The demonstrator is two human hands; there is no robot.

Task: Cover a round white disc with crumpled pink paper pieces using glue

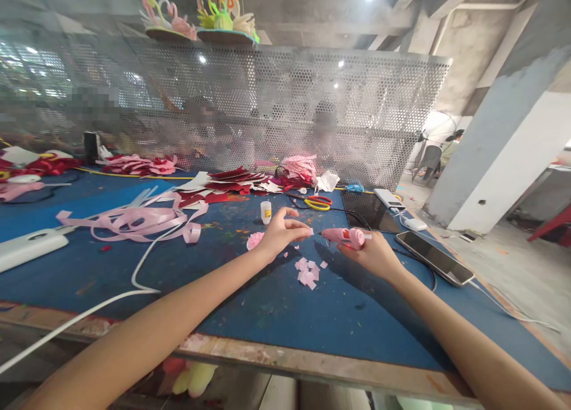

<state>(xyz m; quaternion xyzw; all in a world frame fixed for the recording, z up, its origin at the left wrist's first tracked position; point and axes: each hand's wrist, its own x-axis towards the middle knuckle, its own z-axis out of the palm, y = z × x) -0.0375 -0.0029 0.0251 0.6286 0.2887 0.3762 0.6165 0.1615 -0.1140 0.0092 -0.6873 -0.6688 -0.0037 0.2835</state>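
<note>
My left hand [282,234] pinches a small pale pink ribbon piece [310,232] between thumb and fingers above the blue table. In my right hand [375,254] is a pink glue gun [345,236], its dark nozzle pointing left, close to the ribbon piece with a small gap between them. Partly behind my left wrist lies a pink ruffled flower [255,240]. Several cut pink squares [307,273] are heaped on the table below and between my hands. A small white bottle [266,212] with a yellow label stands behind my left hand.
Yellow and red-handled scissors [318,203] lie at the back. A phone [435,258] with a white cable is at the right, near a power bank [389,200]. Pink ribbon [134,219] and a white power strip [33,248] lie left. A perforated metal screen [285,94] stands behind.
</note>
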